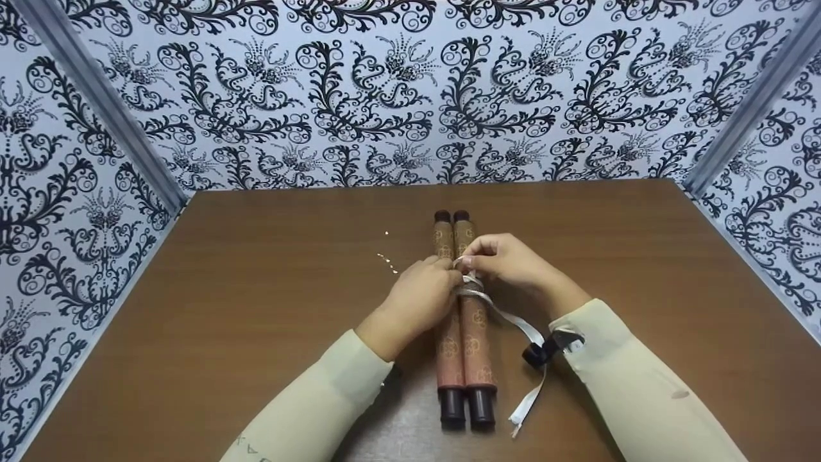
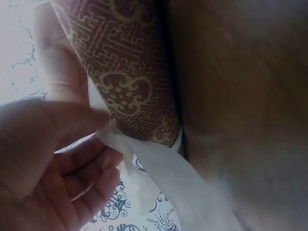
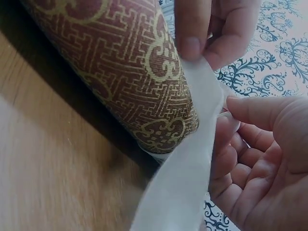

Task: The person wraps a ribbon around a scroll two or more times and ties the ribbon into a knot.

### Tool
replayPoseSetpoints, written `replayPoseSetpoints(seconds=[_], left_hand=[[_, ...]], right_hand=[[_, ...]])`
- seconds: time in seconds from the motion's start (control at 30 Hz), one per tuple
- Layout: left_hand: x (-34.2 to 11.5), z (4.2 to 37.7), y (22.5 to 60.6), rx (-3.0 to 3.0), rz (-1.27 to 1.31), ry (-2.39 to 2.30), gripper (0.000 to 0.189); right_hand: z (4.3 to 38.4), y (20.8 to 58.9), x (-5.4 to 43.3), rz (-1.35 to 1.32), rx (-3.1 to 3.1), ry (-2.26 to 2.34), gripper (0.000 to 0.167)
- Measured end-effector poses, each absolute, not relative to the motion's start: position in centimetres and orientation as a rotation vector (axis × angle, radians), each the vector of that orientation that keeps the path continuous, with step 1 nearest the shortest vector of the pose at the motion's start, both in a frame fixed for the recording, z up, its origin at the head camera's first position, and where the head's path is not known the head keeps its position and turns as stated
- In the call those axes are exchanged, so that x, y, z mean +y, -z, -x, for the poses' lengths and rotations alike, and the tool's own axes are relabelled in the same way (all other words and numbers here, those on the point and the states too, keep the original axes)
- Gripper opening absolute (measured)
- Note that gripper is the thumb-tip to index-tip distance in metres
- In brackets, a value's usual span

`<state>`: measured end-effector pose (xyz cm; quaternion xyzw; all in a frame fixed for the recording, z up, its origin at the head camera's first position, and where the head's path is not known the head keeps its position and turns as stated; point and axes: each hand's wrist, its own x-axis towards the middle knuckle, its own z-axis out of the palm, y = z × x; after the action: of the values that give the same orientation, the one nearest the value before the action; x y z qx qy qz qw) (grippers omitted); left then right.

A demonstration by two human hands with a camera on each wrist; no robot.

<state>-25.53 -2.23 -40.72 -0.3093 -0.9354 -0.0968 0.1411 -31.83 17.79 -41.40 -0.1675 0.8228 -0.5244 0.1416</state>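
Two rolled scrolls, a right one (image 1: 478,346) and a left one (image 1: 449,350), lie side by side on the table, with dark end knobs and a reddish, gold-patterned covering. A white ribbon (image 3: 180,178) wraps around their middle, and one tail trails to the right toward the near side. My left hand (image 1: 426,289) lies over the left scroll, its fingers pinching the ribbon at the wrap. From the right, my right hand (image 1: 513,260) pinches the ribbon between thumb and curled fingers. Both hands' fingertips are close together in the right wrist view.
The brown wooden table (image 1: 256,269) runs back to a wall (image 1: 410,96) with a black scroll pattern, with similar panels at both sides. Small white specks (image 1: 386,260) lie left of the scrolls. A black strap (image 1: 545,351) sits at the right sleeve's cuff.
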Motion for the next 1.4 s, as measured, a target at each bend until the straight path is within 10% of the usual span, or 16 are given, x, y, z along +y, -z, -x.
replayPoseSetpoints(seconds=[1.4], left_hand=[[-1.7,27.7,41.1,-2.706,0.482,0.867,0.004]], right_hand=[[31.2,40.8,17.6,0.686,2.409,1.368,0.028]])
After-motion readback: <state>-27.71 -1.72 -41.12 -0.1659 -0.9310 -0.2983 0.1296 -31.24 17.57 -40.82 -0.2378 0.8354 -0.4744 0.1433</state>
